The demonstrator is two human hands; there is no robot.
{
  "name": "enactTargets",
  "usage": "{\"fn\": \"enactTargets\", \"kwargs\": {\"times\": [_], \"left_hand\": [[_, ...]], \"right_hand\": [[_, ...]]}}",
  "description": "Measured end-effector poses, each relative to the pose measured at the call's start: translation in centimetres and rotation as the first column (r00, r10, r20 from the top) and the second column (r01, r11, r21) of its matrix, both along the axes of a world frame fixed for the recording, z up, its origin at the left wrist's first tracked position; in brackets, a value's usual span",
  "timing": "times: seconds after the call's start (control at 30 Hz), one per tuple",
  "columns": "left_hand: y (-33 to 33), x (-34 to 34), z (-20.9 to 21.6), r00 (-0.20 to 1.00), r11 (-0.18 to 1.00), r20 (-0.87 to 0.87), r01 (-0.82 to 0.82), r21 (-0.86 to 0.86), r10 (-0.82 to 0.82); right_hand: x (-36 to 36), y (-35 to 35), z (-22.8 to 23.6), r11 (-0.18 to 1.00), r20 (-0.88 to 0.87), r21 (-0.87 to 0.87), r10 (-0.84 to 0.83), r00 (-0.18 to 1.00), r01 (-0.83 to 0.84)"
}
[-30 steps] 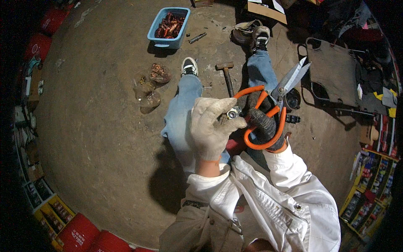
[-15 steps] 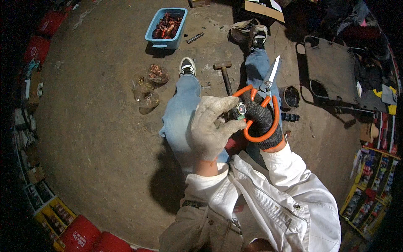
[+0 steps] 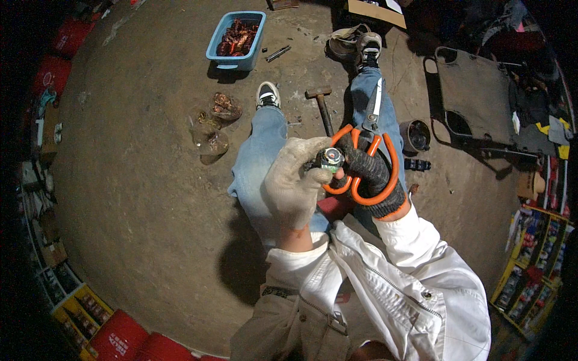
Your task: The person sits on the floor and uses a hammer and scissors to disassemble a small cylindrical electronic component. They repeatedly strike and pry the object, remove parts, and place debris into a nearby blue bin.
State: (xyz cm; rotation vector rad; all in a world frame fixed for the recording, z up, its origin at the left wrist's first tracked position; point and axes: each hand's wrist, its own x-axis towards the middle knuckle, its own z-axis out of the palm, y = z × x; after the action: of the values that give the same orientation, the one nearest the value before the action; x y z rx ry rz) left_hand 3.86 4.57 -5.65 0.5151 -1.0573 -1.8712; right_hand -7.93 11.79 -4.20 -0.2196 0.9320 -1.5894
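My left hand (image 3: pixel 292 180), in a pale work glove, pinches a small round metal part (image 3: pixel 331 158) with a dark centre and a green lower edge; its exact kind is unclear. My right hand (image 3: pixel 376 177), in a dark knit glove with an orange cuff edge, is closed around scissors (image 3: pixel 371 122) with large orange handles. Their blades look closed and point away from me above my right leg. The right fingertips reach close to the round part, and a bare fingertip shows just below it. Parts of the handles are hidden behind my fingers.
Between my legs lies a hammer (image 3: pixel 324 108). Ahead stands a blue tub (image 3: pixel 230 62) of copper-coloured scrap. Clear bags (image 3: pixel 209 141) of scrap lie left, a small round container (image 3: pixel 415 137) right, near a folding chair (image 3: pixel 475 96). Red containers (image 3: pixel 117 337) line the lower left.
The round part and my left fingers have turned, so its face shows more fully. The scissors have shifted left and toward me, their blades more upright in the picture.
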Motion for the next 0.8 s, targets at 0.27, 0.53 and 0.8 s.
{"fn": "enactTargets", "kwargs": {"times": [0.27, 0.53, 0.8], "left_hand": [[-0.4, 0.1, 0.0, 1.000, 0.997, 0.014, -0.022, -0.080, 0.024], [-0.3, 0.3, -0.4, 0.996, 0.988, 0.071, -0.042, -0.146, 0.053], [-0.6, 0.6, -0.8, 0.975, 0.970, 0.219, 0.020, -0.244, 0.035]], "right_hand": [[0.4, 0.1, 0.2, 0.996, -0.341, 0.083, 0.002, 0.940, 0.028], [0.3, 0.4, 1.2, 0.997, -0.498, 0.031, 0.082, 0.864, -0.077], [0.6, -0.2, 2.6, 1.000, -0.182, 0.024, 0.021, 0.983, -0.017]]}}
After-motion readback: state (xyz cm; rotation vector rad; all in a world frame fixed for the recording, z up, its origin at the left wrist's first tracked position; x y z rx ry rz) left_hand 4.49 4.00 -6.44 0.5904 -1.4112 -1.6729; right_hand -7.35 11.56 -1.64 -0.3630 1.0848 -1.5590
